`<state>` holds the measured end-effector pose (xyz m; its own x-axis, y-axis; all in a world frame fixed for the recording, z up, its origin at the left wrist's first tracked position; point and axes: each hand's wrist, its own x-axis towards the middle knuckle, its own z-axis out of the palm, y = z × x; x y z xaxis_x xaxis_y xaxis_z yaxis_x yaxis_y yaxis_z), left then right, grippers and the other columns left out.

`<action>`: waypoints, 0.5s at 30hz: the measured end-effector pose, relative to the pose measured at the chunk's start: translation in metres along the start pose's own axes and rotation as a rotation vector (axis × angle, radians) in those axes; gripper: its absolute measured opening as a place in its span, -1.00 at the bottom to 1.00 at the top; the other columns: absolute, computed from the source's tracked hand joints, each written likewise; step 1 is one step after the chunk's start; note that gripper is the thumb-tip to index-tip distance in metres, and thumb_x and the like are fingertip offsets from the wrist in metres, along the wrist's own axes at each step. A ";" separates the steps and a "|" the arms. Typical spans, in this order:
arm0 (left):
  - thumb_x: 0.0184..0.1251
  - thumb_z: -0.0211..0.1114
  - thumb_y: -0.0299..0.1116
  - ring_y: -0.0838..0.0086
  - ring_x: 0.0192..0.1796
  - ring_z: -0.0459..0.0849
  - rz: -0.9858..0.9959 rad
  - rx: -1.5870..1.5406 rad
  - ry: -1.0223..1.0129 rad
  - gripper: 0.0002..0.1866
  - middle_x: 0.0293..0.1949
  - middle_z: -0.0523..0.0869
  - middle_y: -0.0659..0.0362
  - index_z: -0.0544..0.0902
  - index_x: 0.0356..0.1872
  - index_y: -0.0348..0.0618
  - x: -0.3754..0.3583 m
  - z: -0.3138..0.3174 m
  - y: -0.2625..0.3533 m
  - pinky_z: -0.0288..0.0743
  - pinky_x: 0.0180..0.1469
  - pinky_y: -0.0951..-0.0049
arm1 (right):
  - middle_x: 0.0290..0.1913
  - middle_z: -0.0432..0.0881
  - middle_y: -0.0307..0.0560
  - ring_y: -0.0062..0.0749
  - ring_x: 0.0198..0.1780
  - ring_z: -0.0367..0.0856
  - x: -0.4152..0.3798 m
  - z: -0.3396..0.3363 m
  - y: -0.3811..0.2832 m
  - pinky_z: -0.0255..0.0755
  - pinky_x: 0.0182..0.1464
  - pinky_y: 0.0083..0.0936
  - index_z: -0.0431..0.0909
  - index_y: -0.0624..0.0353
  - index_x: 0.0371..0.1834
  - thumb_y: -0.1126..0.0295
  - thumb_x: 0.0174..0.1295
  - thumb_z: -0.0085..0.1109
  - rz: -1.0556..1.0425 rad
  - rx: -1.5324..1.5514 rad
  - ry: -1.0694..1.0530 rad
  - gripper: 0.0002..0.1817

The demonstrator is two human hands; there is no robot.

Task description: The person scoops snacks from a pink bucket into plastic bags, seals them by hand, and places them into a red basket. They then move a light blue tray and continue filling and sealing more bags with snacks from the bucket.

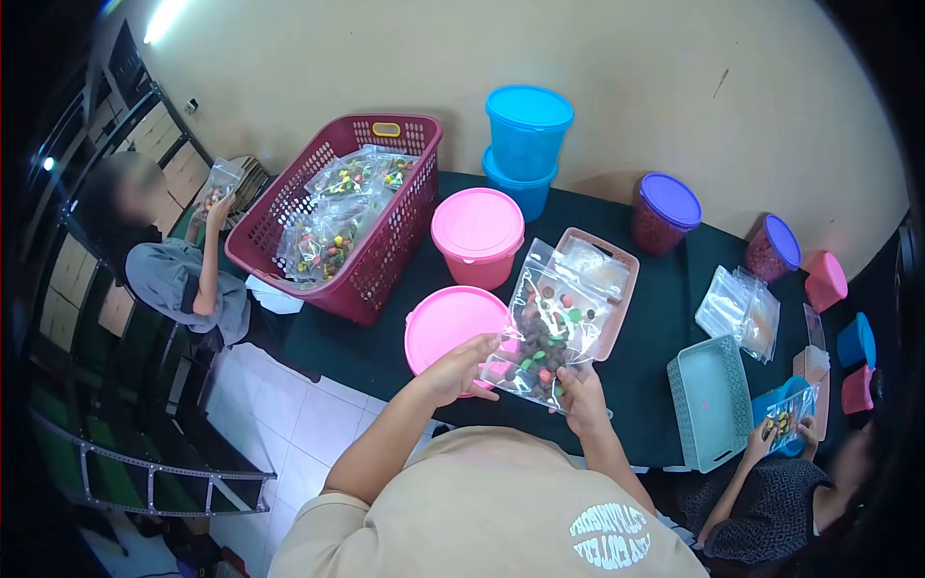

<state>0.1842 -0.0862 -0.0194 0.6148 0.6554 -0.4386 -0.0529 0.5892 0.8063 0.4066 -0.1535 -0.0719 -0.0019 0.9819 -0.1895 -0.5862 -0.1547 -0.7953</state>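
A clear zip bag [545, 333] filled with mixed colourful candies, mostly dark brown with green, red and white ones, is held tilted in front of my body. My right hand [582, 400] grips its lower right corner, thumb on the front face. At the lower left edge of the bag is my left hand [459, 372], fingers stretched and spread, the fingertips against the plastic. Beneath that hand lies the pink lid of a round tub [453, 328]. Just behind the bag stands a pale pink basket [621, 318] with clear plastic bags [593, 268] in it.
A maroon laundry basket [371, 299] holds filled bags. Nearby stand a pink tub [478, 236], stacked blue tubs [528, 135] and purple-lidded tubs [668, 212]. A grey-green basket [708, 405] is at right. One person [193, 275] at left and another [771, 501] at right each hold a bag.
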 end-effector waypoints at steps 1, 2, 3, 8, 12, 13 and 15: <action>0.40 0.06 0.07 0.23 0.21 0.52 0.004 -0.001 0.002 -0.32 0.27 0.40 0.01 0.16 0.38 -0.09 0.001 -0.002 -0.003 0.54 0.06 0.10 | -0.19 0.59 -0.14 -0.54 -0.39 0.61 0.000 0.005 -0.004 0.51 -0.57 -0.66 0.27 0.21 0.19 0.17 0.17 0.29 0.095 -0.029 -0.103 -0.39; 0.42 0.05 -0.06 0.25 0.20 0.53 0.030 -0.060 -0.005 -0.38 0.26 0.42 0.01 0.16 0.38 -0.14 0.002 -0.006 -0.008 0.53 0.11 0.14 | -0.16 0.60 -0.08 -0.52 -0.38 0.63 0.001 0.006 -0.004 0.50 -0.65 -0.67 0.26 0.24 0.19 0.22 0.11 0.35 0.139 -0.007 -0.162 -0.35; 0.45 0.05 -0.20 0.27 0.19 0.53 0.057 -0.120 -0.009 -0.43 0.24 0.43 0.01 0.16 0.38 -0.19 0.000 -0.008 -0.010 0.51 0.15 0.17 | -0.16 0.60 -0.08 -0.52 -0.38 0.63 0.003 0.009 -0.003 0.50 -0.65 -0.67 0.26 0.24 0.19 0.22 0.11 0.35 0.143 -0.010 -0.174 -0.35; 0.37 0.09 -0.46 0.30 0.16 0.56 0.072 -0.155 0.102 -0.48 0.17 0.50 0.01 0.24 0.34 -0.24 -0.020 -0.027 -0.011 0.54 0.14 0.24 | -0.14 0.60 -0.05 -0.49 -0.36 0.64 0.011 0.036 0.000 0.51 -0.64 -0.66 0.22 0.29 0.23 0.48 0.02 0.38 0.255 -0.179 -0.209 -0.30; 0.38 0.09 -0.45 0.31 0.19 0.54 0.091 -0.192 0.102 -0.45 0.20 0.46 0.02 0.20 0.37 -0.18 -0.039 -0.049 -0.006 0.55 0.12 0.27 | -0.10 0.59 0.00 -0.47 -0.30 0.65 0.027 0.063 0.001 0.52 -0.63 -0.64 0.20 0.29 0.26 0.50 0.03 0.35 0.234 -0.356 -0.284 -0.29; 0.38 0.12 -0.40 0.32 0.23 0.50 0.080 -0.148 0.080 -0.42 0.24 0.44 0.07 0.17 0.40 -0.11 -0.039 -0.064 -0.010 0.55 0.10 0.24 | -0.10 0.59 0.00 -0.47 -0.30 0.65 0.032 0.072 0.001 0.52 -0.63 -0.64 0.20 0.29 0.26 0.50 0.03 0.35 0.225 -0.361 -0.304 -0.29; 0.39 0.18 -0.30 0.26 0.26 0.46 0.141 -0.157 0.086 -0.41 0.20 0.48 0.06 0.20 0.39 -0.08 -0.040 -0.082 -0.008 0.39 0.26 0.16 | -0.02 0.58 0.11 -0.38 -0.27 0.67 0.043 0.092 -0.001 0.53 -0.58 -0.69 0.08 0.23 0.38 0.39 0.04 0.37 0.194 -0.408 -0.355 -0.15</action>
<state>0.0957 -0.0783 -0.0409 0.5239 0.7702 -0.3637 -0.2594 0.5510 0.7932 0.3328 -0.1016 -0.0265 -0.3916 0.8969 -0.2055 -0.1875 -0.2964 -0.9365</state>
